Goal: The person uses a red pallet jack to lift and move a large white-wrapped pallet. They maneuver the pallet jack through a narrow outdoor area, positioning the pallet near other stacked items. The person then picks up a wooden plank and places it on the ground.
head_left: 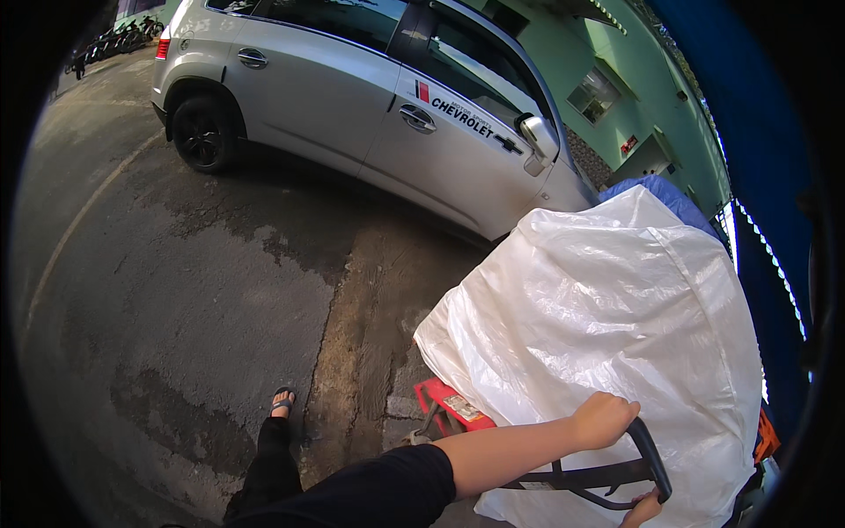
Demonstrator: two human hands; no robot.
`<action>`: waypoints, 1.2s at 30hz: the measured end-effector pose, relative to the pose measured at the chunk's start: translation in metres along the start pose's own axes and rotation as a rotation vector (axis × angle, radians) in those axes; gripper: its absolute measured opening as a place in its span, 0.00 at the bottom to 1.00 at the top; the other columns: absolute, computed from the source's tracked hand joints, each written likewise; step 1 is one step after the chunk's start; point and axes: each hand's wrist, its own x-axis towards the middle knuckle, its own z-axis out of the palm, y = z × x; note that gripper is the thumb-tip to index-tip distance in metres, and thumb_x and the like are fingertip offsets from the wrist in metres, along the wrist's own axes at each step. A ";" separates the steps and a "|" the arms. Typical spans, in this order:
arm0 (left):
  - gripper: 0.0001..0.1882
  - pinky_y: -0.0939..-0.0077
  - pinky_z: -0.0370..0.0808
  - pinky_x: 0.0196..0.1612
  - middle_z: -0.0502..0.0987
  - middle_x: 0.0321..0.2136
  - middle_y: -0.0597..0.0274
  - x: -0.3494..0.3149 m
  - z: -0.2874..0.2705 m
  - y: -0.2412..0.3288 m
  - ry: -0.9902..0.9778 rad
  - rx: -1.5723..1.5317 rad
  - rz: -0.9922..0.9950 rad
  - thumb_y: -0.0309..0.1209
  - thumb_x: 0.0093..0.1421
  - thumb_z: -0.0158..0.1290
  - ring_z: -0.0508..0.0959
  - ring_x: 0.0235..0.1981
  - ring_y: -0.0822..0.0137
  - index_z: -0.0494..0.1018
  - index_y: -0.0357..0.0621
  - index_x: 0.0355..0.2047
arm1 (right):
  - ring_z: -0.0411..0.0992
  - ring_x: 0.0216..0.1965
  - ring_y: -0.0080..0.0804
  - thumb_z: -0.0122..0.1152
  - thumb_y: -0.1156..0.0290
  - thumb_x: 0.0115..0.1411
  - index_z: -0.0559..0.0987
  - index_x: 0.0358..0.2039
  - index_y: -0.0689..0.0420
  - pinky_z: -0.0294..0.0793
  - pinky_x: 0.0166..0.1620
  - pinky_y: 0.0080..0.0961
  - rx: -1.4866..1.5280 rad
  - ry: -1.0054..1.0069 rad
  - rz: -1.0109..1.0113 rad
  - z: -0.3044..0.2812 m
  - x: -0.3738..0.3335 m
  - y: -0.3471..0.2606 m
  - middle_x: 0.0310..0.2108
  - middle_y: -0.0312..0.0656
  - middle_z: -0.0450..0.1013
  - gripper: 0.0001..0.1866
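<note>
My left hand is closed round the upper end of a black loop handle, which looks like that of a pallet jack. Lower down, at the bottom edge of the view, part of my right hand wraps the other end of the same handle; the rest of it is cut off. A small lever sits inside the loop. Right beyond the handle rises a bulky load under a white plastic sheet. Red metal shows below the sheet, left of my forearm.
A silver car is parked close beyond the load, its side mirror jutting toward the sheet. Blue sheeting lies behind the load. Dark, patchy pavement spreads left, where my sandaled foot stands. A blue wall-like surface borders the right.
</note>
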 end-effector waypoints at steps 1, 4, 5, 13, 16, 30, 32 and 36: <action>0.06 0.53 0.75 0.30 0.77 0.22 0.50 0.006 -0.003 -0.013 -0.001 -0.064 0.030 0.25 0.50 0.56 0.79 0.26 0.46 0.70 0.40 0.28 | 0.76 0.27 0.43 0.64 0.72 0.59 0.80 0.31 0.70 0.74 0.34 0.39 -0.249 0.163 0.038 -0.004 -0.020 -0.011 0.28 0.55 0.79 0.11; 0.07 0.53 0.75 0.31 0.77 0.21 0.51 0.016 -0.022 -0.046 -0.042 -0.188 0.113 0.25 0.49 0.57 0.79 0.26 0.45 0.70 0.40 0.28 | 0.76 0.28 0.44 0.64 0.71 0.59 0.80 0.30 0.70 0.74 0.33 0.39 -0.315 0.364 -0.124 -0.011 -0.105 -0.056 0.28 0.55 0.79 0.12; 0.07 0.52 0.74 0.31 0.77 0.21 0.50 0.019 -0.034 -0.059 -0.091 -0.235 0.155 0.26 0.49 0.58 0.79 0.27 0.44 0.71 0.40 0.27 | 0.76 0.28 0.44 0.64 0.70 0.59 0.80 0.30 0.70 0.74 0.33 0.39 -0.321 0.429 -0.191 -0.006 -0.141 -0.074 0.28 0.55 0.79 0.12; 0.08 0.51 0.75 0.33 0.78 0.22 0.52 0.020 -0.203 -0.230 -0.487 -0.582 0.328 0.31 0.46 0.60 0.79 0.27 0.45 0.72 0.43 0.23 | 0.76 0.29 0.45 0.65 0.66 0.59 0.80 0.30 0.69 0.76 0.34 0.41 -0.778 0.705 -0.290 0.077 -0.470 -0.149 0.28 0.55 0.79 0.15; 0.09 0.52 0.76 0.35 0.79 0.23 0.54 0.031 -0.263 -0.301 -0.834 -0.436 0.420 0.35 0.43 0.61 0.81 0.31 0.48 0.76 0.46 0.22 | 0.77 0.30 0.44 0.68 0.66 0.57 0.80 0.31 0.69 0.77 0.34 0.40 -0.808 0.507 -0.062 0.132 -0.574 -0.170 0.28 0.55 0.79 0.15; 0.03 0.55 0.77 0.35 0.81 0.29 0.58 -0.042 -0.380 -0.550 -1.260 -0.100 0.793 0.30 0.45 0.61 0.83 0.35 0.55 0.80 0.52 0.23 | 0.77 0.30 0.43 0.73 0.55 0.46 0.80 0.37 0.66 0.74 0.35 0.42 -1.190 -0.605 0.452 0.474 -0.751 -0.262 0.26 0.54 0.78 0.27; 0.03 0.55 0.77 0.36 0.81 0.29 0.58 -0.036 -0.387 -0.601 -1.275 -0.115 0.851 0.31 0.46 0.61 0.83 0.36 0.55 0.80 0.51 0.24 | 0.79 0.34 0.47 0.73 0.56 0.47 0.81 0.39 0.64 0.76 0.38 0.42 -1.072 -0.542 0.561 0.525 -0.773 -0.249 0.30 0.55 0.79 0.26; 0.04 0.55 0.76 0.37 0.81 0.28 0.58 0.008 -0.392 -0.671 -1.395 -0.139 0.817 0.32 0.47 0.61 0.83 0.35 0.55 0.80 0.50 0.25 | 0.80 0.38 0.51 0.70 0.54 0.49 0.83 0.39 0.62 0.77 0.41 0.44 -1.066 -0.480 0.751 0.626 -0.794 -0.261 0.32 0.57 0.80 0.24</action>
